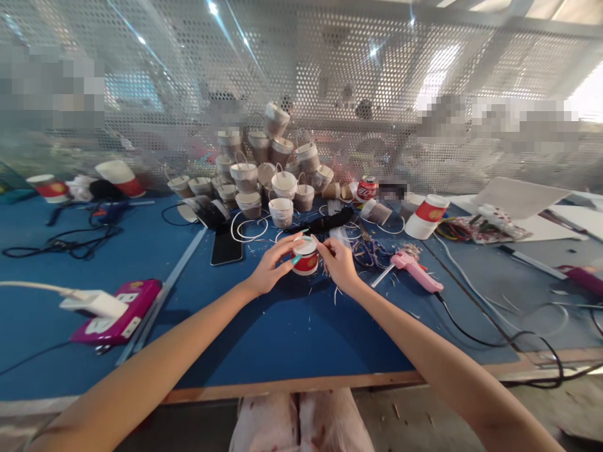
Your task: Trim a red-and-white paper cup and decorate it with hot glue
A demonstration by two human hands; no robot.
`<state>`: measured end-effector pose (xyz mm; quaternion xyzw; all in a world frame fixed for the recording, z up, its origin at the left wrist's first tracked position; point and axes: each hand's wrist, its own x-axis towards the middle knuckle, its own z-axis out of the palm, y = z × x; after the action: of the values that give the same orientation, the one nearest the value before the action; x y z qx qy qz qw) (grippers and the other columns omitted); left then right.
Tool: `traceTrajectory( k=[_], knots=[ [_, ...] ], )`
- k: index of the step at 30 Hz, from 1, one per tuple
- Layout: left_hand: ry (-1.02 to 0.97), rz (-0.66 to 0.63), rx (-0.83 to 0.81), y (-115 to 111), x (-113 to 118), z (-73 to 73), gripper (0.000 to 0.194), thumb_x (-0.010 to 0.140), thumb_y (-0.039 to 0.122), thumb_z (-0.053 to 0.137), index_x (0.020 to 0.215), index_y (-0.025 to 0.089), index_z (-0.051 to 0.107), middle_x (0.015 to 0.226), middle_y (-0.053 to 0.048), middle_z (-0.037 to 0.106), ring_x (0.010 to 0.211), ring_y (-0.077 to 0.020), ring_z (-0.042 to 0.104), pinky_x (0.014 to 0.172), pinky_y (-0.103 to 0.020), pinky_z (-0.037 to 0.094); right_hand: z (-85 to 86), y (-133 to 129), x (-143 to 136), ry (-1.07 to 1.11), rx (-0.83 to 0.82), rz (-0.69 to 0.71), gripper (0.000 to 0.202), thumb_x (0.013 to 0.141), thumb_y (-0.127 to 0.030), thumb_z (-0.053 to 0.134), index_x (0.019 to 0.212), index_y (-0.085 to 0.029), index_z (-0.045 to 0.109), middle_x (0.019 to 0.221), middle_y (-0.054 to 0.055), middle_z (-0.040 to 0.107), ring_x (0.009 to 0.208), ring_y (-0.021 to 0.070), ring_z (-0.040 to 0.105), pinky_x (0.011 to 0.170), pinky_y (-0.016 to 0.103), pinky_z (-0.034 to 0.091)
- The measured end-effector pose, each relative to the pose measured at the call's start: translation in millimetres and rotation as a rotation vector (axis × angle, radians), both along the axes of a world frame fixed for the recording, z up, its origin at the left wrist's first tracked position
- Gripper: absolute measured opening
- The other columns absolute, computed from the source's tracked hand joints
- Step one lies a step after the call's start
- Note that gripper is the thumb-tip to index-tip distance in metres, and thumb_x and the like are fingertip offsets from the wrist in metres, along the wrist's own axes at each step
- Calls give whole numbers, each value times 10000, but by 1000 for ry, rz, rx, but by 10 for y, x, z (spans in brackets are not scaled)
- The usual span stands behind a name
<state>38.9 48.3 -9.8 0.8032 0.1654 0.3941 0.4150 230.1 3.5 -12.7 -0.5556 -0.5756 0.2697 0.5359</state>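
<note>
A red and white paper cup (306, 263) stands on the blue table in front of me, its white top partly under my fingers. My left hand (276, 265) wraps its left side, the teal-nailed fingers reaching over the top and along the wall. At the right of the rim, my right hand (338, 260) pinches with thumb and forefinger. What lies in that pinch is too small to make out. Scraps of white and dark material lie just behind and right of the cup. A pink glue gun (417, 271) rests to the right of my right hand.
Behind my hands, small grey-white handled buckets (283, 185) are piled against a perforated metal screen (301, 75). A phone (227, 245) lies left. A magenta power strip (117, 314) is farther left. A soda can (366, 188) and a red-banded cup (427, 216) stand right. Cords cross the right side.
</note>
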Motion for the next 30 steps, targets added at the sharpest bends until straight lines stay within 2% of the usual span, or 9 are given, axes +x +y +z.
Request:
traceTrajectory(
  k=[9, 17, 30],
  knots=[
    [-9, -17, -24, -11, 9, 19, 416, 866, 329, 507, 1279, 282, 524, 1459, -97, 371, 1322, -300, 371, 1038, -470, 382, -34, 50, 24, 12, 9, 0, 339, 825, -506, 495, 653, -218, 447, 401, -82, 426, 342, 82, 392, 400, 211, 303],
    [-11, -32, -48, -1, 8, 3, 411, 871, 310, 499, 1281, 289, 518, 1467, -91, 359, 1328, -297, 363, 1032, -460, 392, 9, 46, 24, 50, 48, 26, 326, 825, -482, 502, 646, -221, 425, 380, -97, 377, 316, 75, 354, 378, 205, 275],
    [-37, -70, -99, 5, 15, 20, 416, 856, 320, 513, 1268, 268, 534, 1468, -96, 365, 1330, -313, 356, 1042, -487, 368, -8, 113, 38, 12, 53, 4, 313, 815, -472, 504, 643, -219, 437, 407, -83, 393, 360, 86, 386, 415, 218, 282]
  ],
)
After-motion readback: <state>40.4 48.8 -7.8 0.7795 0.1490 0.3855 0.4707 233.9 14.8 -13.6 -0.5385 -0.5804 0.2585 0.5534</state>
